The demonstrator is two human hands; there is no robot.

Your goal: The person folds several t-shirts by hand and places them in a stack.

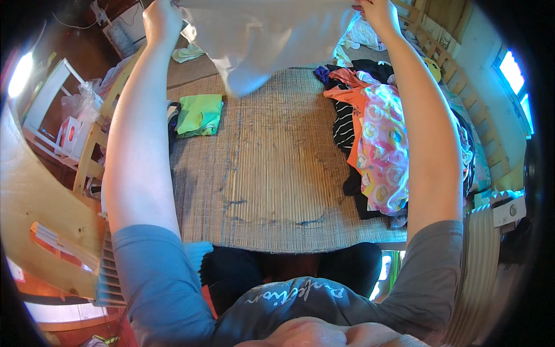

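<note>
Both arms reach forward, and a thin white-grey cloth (277, 39) hangs stretched between my hands at the top of the view. My left hand (162, 21) grips one upper corner. My right hand (378, 16) pinches the opposite corner, and part of each hand is cut off by the frame. The cloth's lower edge dips above a worn woven straw mat (277, 173). Under my left forearm's inner side lies a folded green cloth (199, 115), beside a dark folded item. Near my right forearm is a heap with a pink cartoon-print garment (381, 147) on top.
An orange garment (356, 112) and a black-and-white striped one (343, 128) stick out of the heap. Wooden slatted rails (466, 104) run along the right and a wooden rail (89, 160) along the left. A white rack (50, 99) stands beyond the left rail.
</note>
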